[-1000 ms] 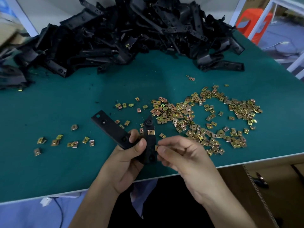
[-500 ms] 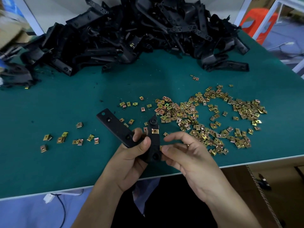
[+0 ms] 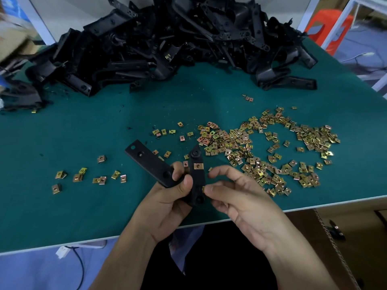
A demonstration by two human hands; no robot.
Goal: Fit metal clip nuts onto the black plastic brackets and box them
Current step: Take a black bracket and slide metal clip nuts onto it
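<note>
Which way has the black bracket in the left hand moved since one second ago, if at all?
No. The black bracket in the left hand sits by the same loose clip nuts on the table; only the view shifted.

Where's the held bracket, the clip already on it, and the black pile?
Bracket (image 3: pixel 152 164): head view, left arm.
Fitted clip (image 3: pixel 198 165): head view, flat face.
Pile (image 3: pixel 146 49): head view, middle.
</note>
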